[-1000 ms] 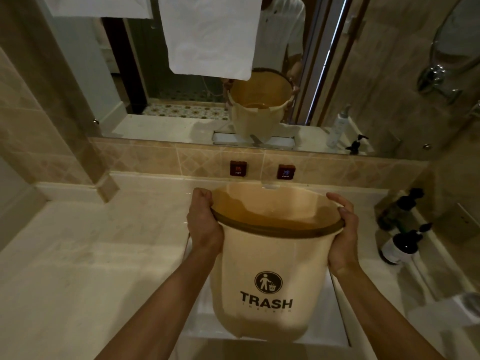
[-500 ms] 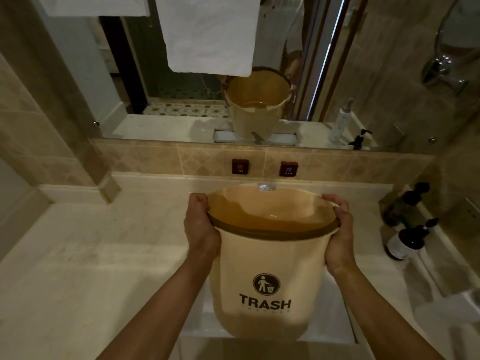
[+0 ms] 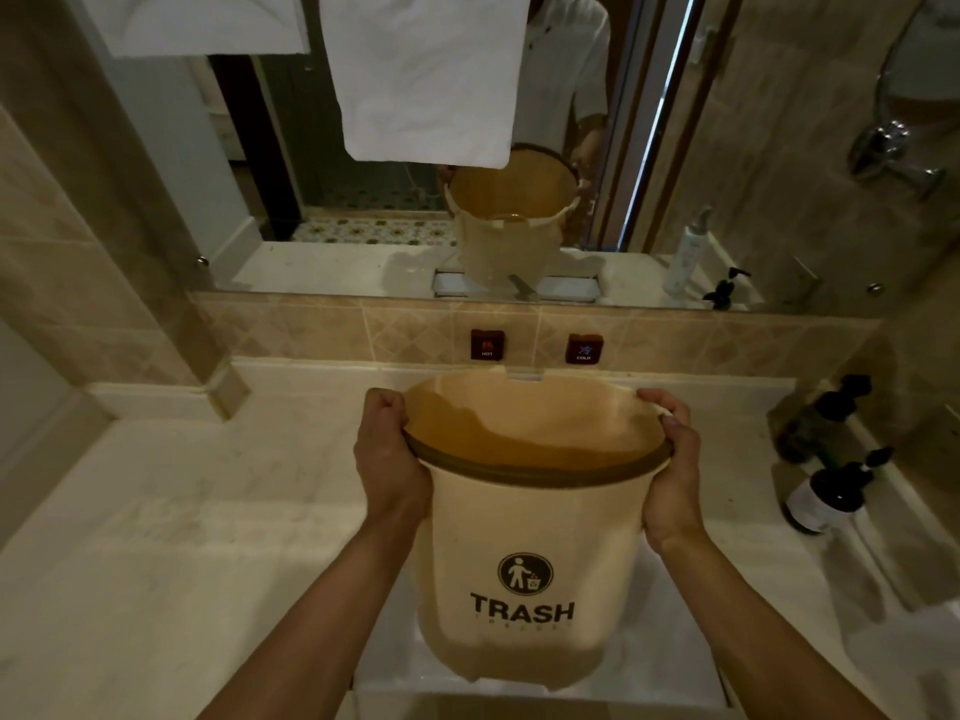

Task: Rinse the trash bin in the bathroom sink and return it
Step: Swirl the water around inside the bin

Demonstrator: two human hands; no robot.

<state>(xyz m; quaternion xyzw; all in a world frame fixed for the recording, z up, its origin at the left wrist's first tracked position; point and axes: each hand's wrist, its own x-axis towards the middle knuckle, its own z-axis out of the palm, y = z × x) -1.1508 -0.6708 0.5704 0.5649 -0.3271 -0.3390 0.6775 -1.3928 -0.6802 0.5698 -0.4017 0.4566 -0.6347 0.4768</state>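
The beige trash bin (image 3: 524, 563) hangs upright at lower centre of the frame, directly over the white sink (image 3: 670, 662) — left hand (image 3: 387, 459) and right hand (image 3: 672, 480) each curl round opposite sides of its brown rim, equally near — so tipping it forward would pour toward the basin.

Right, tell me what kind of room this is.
Most likely a hotel-style bathroom: a wide wall mirror above a marble vanity counter, tiled backsplash with hot and cold buttons, and pump bottles beside the sink.
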